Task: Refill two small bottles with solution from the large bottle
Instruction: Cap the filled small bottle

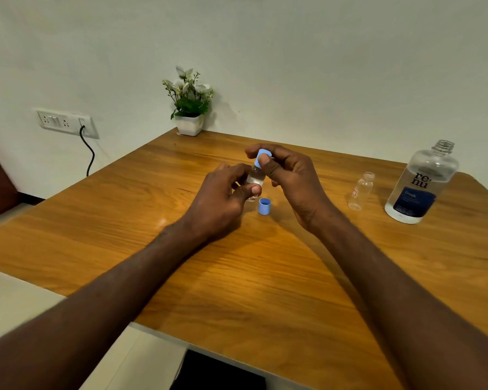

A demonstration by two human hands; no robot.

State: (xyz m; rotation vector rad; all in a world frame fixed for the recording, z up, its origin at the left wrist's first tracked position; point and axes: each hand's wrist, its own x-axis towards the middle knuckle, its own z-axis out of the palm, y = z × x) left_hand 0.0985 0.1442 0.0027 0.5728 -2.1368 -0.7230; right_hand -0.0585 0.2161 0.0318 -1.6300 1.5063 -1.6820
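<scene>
My left hand (223, 198) grips a small clear bottle (256, 177) with liquid in it, held above the middle of the wooden table (265, 277). My right hand (290, 178) pinches the blue cap (263, 156) sitting on that bottle's top. A second blue cap (264, 206) stands loose on the table just below the hands. Another small clear bottle (361, 191), uncapped and looking empty, stands to the right. The large clear bottle (423, 182) with a dark blue label stands uncapped at the far right, partly filled.
A white pot with an artificial flowering plant (190, 104) stands at the table's far corner against the wall. A wall socket (66, 122) with a black cable is at the left. The table's near-left edge runs diagonally past my left forearm.
</scene>
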